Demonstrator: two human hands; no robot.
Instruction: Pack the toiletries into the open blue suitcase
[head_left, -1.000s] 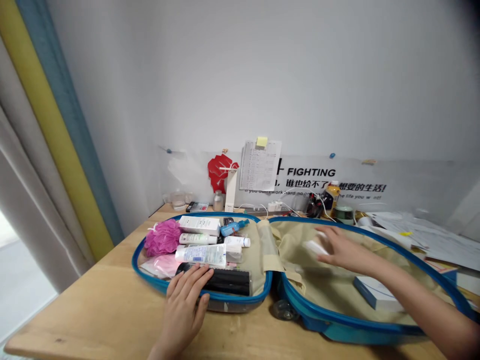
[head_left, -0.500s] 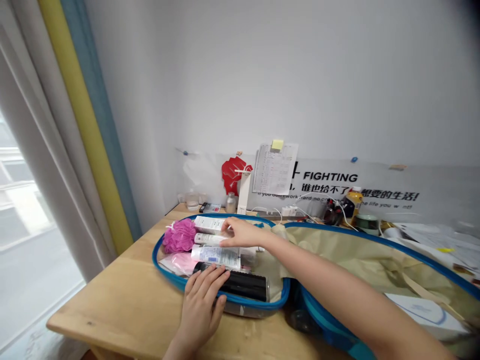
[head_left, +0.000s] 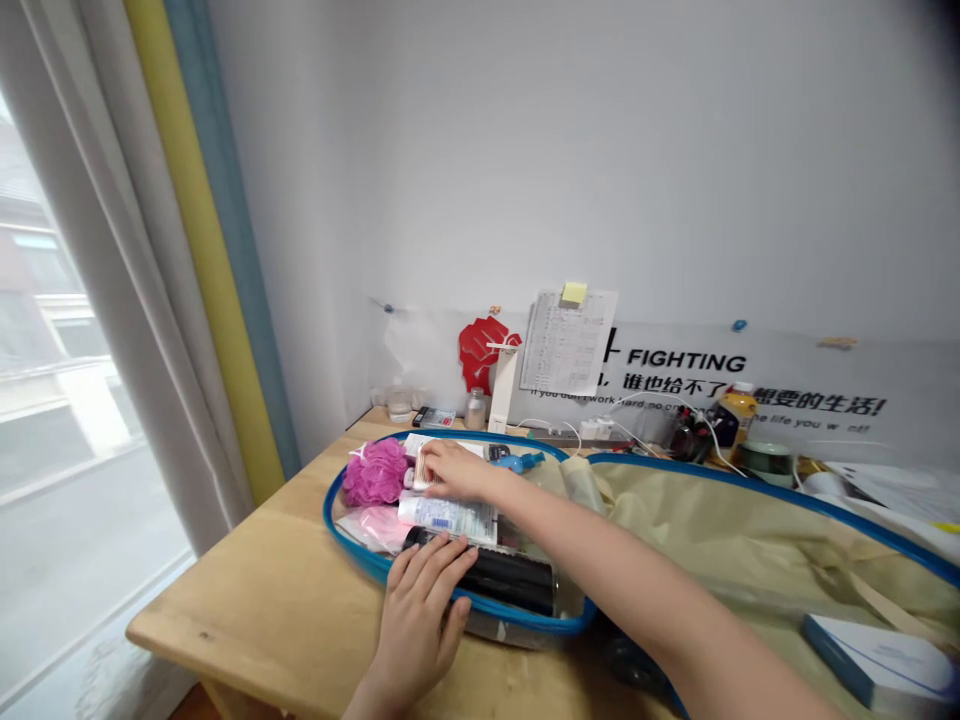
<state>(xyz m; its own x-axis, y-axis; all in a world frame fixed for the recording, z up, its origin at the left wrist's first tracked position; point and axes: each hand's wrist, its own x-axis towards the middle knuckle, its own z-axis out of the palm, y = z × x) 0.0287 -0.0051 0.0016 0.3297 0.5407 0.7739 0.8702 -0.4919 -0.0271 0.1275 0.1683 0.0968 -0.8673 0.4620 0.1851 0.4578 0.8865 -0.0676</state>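
An open case with a blue zipped rim and beige lining lies on the wooden table. My left hand rests over its near rim, fingers stretched out flat on a black cylinder. Inside the same half, my right hand is closed round a small packet with thin stripes, too covered to name further. Beside it sit a pink mesh bath sponge, a white tube with a blue label, a pink pouch and a blue bottle. A white box is partly behind the right hand.
The case's other half spreads to the right, holding a white and blue box. Along the wall stand a white desk lamp, a glass jar, a power strip with cables and a yellow-labelled bottle. Curtains hang at left.
My right hand has moved left and down among the items, now with the striped packet in its fingers. The blue bottle shows more fully. My left hand stays on the black cylinder; the view has shifted slightly.
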